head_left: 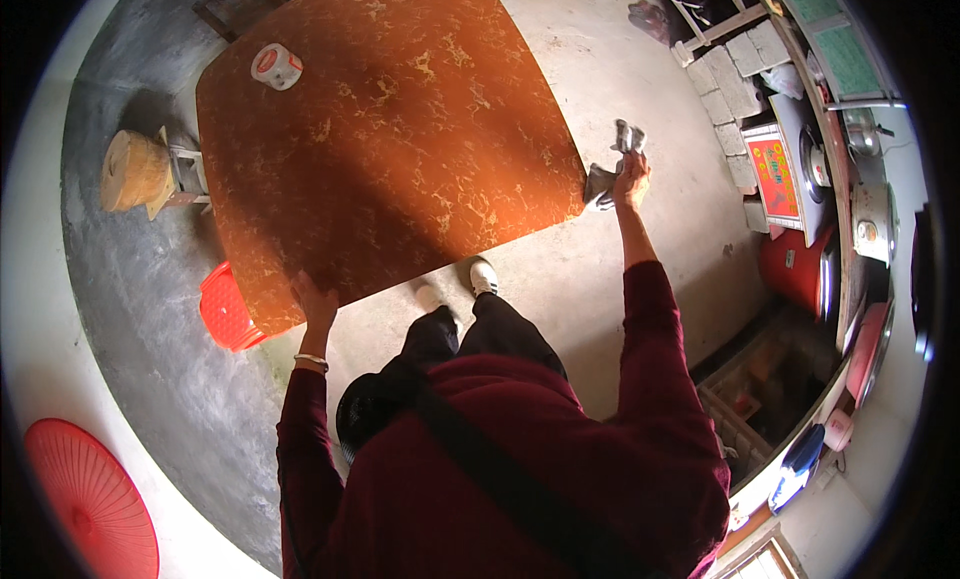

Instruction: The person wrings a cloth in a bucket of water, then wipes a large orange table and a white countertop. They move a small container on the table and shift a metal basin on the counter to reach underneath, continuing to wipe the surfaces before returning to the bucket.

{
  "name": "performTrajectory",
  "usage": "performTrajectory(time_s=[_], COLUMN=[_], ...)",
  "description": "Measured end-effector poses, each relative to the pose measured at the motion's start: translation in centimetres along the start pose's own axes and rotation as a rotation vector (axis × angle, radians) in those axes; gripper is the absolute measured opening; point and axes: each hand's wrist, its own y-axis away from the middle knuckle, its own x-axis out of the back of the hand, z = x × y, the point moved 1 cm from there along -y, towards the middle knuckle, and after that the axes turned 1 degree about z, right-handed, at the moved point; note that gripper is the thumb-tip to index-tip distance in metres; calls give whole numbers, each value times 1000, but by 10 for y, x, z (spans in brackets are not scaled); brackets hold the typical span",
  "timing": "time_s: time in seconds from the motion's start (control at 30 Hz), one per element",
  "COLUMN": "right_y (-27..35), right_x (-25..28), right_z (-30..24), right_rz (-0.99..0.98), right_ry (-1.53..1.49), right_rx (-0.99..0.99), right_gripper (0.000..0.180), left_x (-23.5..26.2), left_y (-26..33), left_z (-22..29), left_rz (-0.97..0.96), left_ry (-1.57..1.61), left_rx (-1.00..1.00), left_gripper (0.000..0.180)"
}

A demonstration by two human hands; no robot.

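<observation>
**Cloth (601,186) in right hand (632,181), left hand (317,304) on table (400,129)**

Far left, we had a red ribbed disc (92,504), then a wood block (138,172) on a stand. Next, a red plastic stool (228,309) sat partly under the table's near-left corner. Our left hand lay on that corner, bangle (312,361) at the wrist; in shadow, we couldn't tell how far its fingers were spread. On the marbled orange-brown top, far-left part, we saw a white roll (277,67). Our right hand was closed around the grey-white cloth, bunched, sticking out both sides of the fist, just beside the table's right corner; contact unclear. Right side: grey blocks (740,71), red-fronted box (775,179), red tub (793,269).
</observation>
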Motion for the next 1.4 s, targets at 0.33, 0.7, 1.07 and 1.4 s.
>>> performTrajectory(time_s=[0.33, 0.7, 1.07, 1.4], right_y=[124, -51, -85, -62], right_x=[-12, -100, -119, -63], right_z=[-208, -185, -175, -128], right_rz=[-757, -669, -712, -1181], right_ry=[18, 7, -17, -326], right_rx=[921, 857, 1102, 1480], right_gripper=[38, 39, 42, 34], left_x=[7, 2, -70, -108], left_y=[-71, -87, -26, 18], left_z=[144, 232, 316, 377], left_rz=[-117, -271, -130, 70], left_ry=[85, 11, 95, 274], left_rx=[8, 186, 530, 629], left_gripper=[97, 110, 107, 98])
